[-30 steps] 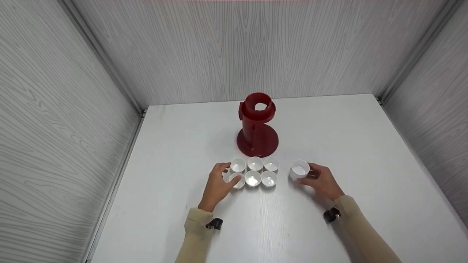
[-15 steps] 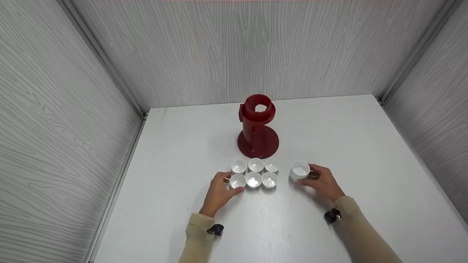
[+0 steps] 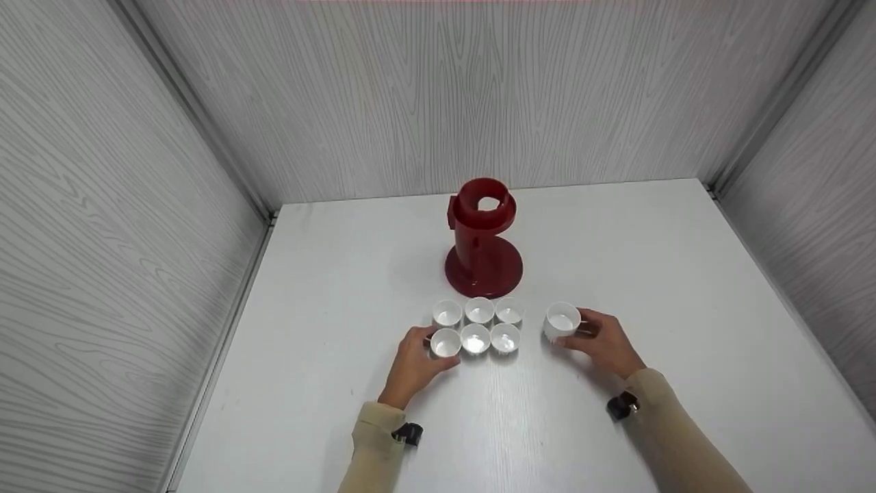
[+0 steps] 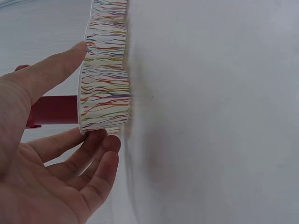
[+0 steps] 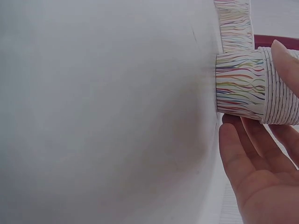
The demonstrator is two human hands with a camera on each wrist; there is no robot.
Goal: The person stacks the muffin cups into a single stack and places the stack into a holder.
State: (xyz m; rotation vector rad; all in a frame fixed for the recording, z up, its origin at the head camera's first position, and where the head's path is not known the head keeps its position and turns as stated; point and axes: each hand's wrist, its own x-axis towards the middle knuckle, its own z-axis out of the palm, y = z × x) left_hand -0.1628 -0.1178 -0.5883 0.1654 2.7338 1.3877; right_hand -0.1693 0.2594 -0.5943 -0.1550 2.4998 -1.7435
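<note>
White cups (image 3: 475, 327), striped outside with wavy multicoloured lines, are shown before a dark red stand (image 3: 483, 236) on a white table (image 3: 328, 287).

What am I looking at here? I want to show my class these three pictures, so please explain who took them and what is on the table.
A person works with bare hands, wearing three cameras. The wide picture comes from the head; the two close-ups come from the wrists and look sideways. On the white table stand six paper cups in two rows of three, with a red stand behind them. The left hand touches the near-left cup with thumb and fingers around it. The right hand holds a cup stack set apart on the right; the right wrist view shows many nested rims.
</note>
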